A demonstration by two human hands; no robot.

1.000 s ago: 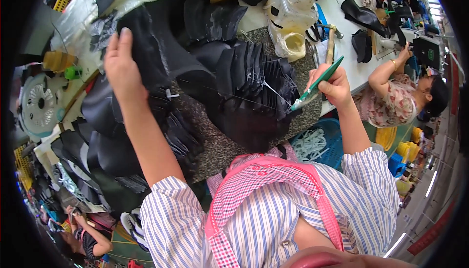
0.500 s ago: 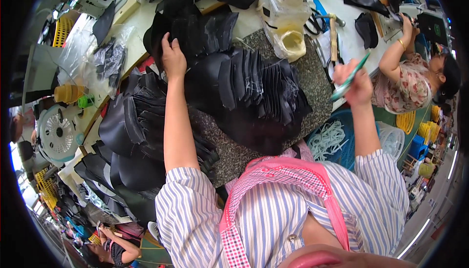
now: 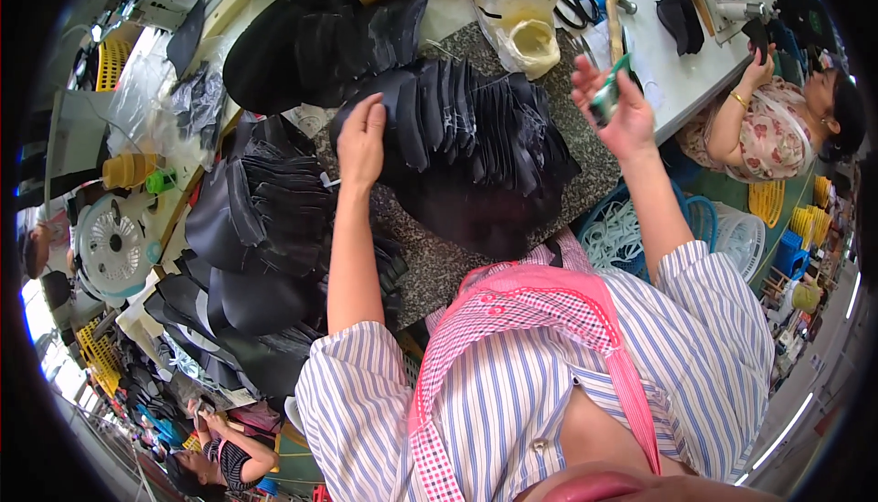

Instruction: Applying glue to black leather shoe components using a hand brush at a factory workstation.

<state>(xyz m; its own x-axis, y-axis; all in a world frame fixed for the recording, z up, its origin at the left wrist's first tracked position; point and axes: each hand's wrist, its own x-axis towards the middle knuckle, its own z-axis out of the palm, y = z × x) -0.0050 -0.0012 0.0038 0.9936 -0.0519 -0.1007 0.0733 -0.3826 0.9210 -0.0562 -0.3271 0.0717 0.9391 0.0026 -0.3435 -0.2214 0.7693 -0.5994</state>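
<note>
A fanned stack of black leather pieces is spread across the speckled worktop, directly ahead of the person. The left hand is laid flat on the left end of the fan, its fingers loosely spread and pressing on the top pieces rather than closed round anything. The right hand is raised clear above the right end of the stack, with a green-handled tool pinched between its fingers. The pieces appear thin, soft and light, overlapped like scales, so they are judged likely to slide over one another; a single piece would best be taken by its exposed free edge. More black pieces are heaped to the left, and a translucent plastic jug stands beyond the fan.
</note>
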